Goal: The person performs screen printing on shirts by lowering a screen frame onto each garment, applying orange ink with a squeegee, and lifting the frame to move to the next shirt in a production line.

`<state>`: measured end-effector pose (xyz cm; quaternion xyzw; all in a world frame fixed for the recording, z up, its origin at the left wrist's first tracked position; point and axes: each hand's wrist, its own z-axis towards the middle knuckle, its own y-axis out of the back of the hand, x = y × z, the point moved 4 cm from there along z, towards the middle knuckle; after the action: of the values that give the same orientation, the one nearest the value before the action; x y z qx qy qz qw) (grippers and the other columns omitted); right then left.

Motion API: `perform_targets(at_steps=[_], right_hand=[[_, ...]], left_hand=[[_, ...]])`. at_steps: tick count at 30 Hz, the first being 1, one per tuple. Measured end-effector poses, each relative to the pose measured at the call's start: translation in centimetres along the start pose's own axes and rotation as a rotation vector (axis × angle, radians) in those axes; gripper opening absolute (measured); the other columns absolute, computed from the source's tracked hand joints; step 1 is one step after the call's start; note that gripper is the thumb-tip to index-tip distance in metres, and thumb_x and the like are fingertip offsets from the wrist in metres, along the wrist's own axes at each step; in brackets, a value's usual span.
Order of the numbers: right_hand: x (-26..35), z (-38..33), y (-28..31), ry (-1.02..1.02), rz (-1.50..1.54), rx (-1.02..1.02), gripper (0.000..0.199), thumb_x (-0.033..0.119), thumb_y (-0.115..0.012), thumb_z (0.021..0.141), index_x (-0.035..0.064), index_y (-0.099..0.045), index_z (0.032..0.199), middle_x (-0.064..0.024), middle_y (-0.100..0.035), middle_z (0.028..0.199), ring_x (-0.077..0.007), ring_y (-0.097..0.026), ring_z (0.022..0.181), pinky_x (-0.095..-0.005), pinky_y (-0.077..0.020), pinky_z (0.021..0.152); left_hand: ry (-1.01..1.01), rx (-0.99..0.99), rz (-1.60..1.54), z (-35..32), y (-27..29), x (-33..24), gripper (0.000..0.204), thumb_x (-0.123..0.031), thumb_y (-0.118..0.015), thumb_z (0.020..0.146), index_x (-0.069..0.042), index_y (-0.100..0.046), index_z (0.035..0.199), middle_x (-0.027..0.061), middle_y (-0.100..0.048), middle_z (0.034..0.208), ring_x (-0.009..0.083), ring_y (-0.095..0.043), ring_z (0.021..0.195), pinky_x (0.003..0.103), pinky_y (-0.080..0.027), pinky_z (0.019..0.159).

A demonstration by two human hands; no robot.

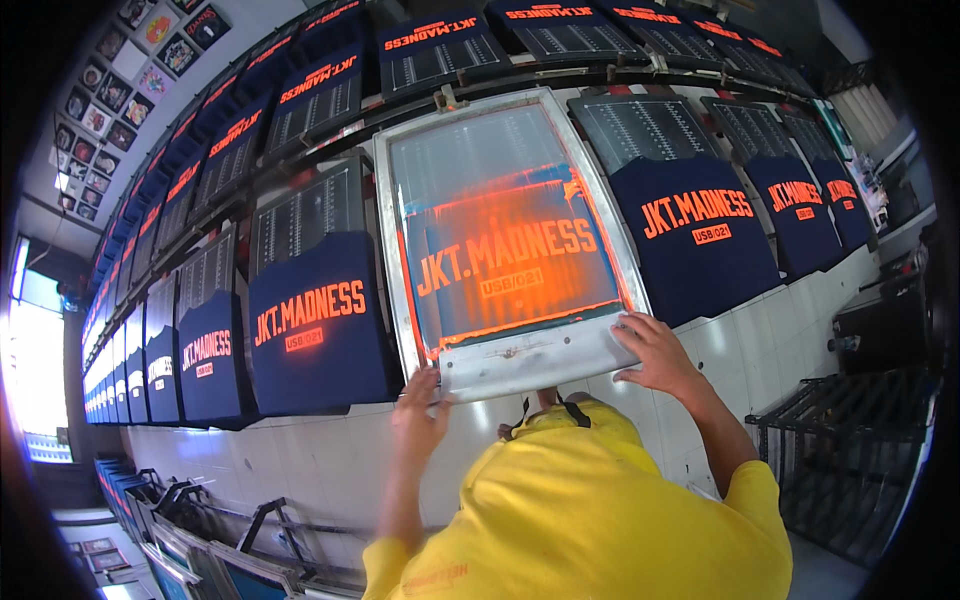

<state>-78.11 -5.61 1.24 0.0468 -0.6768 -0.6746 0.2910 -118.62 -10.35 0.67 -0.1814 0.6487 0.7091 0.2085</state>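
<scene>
A silk-screen frame [520, 368] with a pale metal rim lies in front of me, over a pallet. Bright orange ink [510, 235] is smeared across its mesh, and block lettering shows through. My left hand [418, 415] grips the near left corner, fingers over the rim. At the near right corner my right hand [658, 355] holds the rim, its thumb along the front edge. Beside the frame lie navy shirts with orange lettering, one shirt [318, 350] on the left and another shirt [690, 260] on the right. Whatever lies under the frame is mostly hidden.
Several more navy shirts on dark pallets [310, 210] run in long rows to both sides and behind. A dark metal rack [840, 440] stands at the right. Several stored frames [240, 570] lean at the lower left, beyond the pale tiled floor [300, 450].
</scene>
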Motion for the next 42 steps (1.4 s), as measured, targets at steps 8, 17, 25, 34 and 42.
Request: perform_targets(at_steps=[8, 17, 25, 34, 42], right_hand=[[-0.2, 3.0, 0.5, 0.172, -0.138, 0.149, 0.057, 0.018, -0.078, 0.065, 0.0078, -0.061, 0.118, -0.0127, -0.062, 0.113, -0.0282, -0.058, 0.11, -0.0417, -0.0421, 0.093], [-1.9, 8.5, 1.8, -0.014, -0.156, 0.113, 0.02, 0.018, -0.073, 0.065, 0.0073, -0.064, 0.079, -0.0088, -0.065, 0.079, -0.0269, -0.065, 0.084, -0.0404, -0.0408, 0.079], [-1.2, 2.7, -1.7, 0.035, -0.223, -0.096, 0.028, 0.01, -0.076, 0.058, 0.0071, -0.062, 0.081, -0.0067, -0.065, 0.088, -0.0251, -0.062, 0.082, -0.0392, -0.0389, 0.077], [-1.0, 4.0, -0.3, 0.084, -0.125, -0.155, 0.026, 0.005, -0.071, 0.061, 0.0053, -0.061, 0.086, -0.0077, -0.064, 0.088, -0.0241, -0.062, 0.085, -0.038, -0.0389, 0.078], [-1.3, 2.8, -1.7, 0.123, -0.19, -0.238, 0.019, 0.001, -0.064, 0.064, 0.0043, -0.06, 0.082, -0.0064, -0.063, 0.087, -0.0231, -0.06, 0.078, -0.037, -0.0402, 0.071]], left_hand=[[-0.258, 0.317, 0.267, 4.2, -1.6, -3.0, 0.037, -0.001, -0.066, 0.066, -0.001, -0.064, 0.103, 0.0159, -0.06, 0.119, 0.0313, -0.057, 0.115, 0.042, -0.051, 0.091], [-0.151, 0.24, 0.22, 10.6, -0.8, -3.3, 0.018, 0.0, -0.066, 0.065, 0.0, -0.067, 0.083, 0.0201, -0.066, 0.08, 0.0395, -0.066, 0.077, 0.047, -0.055, 0.07], [-0.217, 0.133, 0.245, 5.8, -3.0, -2.4, 0.031, 0.005, -0.064, 0.067, -0.004, -0.064, 0.097, 0.014, -0.067, 0.093, 0.034, -0.067, 0.089, 0.044, -0.056, 0.075], [-0.188, 0.132, 0.258, 6.3, -2.1, -2.9, 0.033, 0.003, -0.068, 0.067, -0.004, -0.063, 0.099, 0.0135, -0.067, 0.096, 0.0349, -0.067, 0.087, 0.044, -0.055, 0.073], [-0.326, 0.045, 0.273, 4.8, -3.9, -2.1, 0.037, 0.007, -0.063, 0.065, -0.002, -0.063, 0.1, 0.0098, -0.067, 0.107, 0.0268, -0.068, 0.098, 0.036, -0.058, 0.08]])
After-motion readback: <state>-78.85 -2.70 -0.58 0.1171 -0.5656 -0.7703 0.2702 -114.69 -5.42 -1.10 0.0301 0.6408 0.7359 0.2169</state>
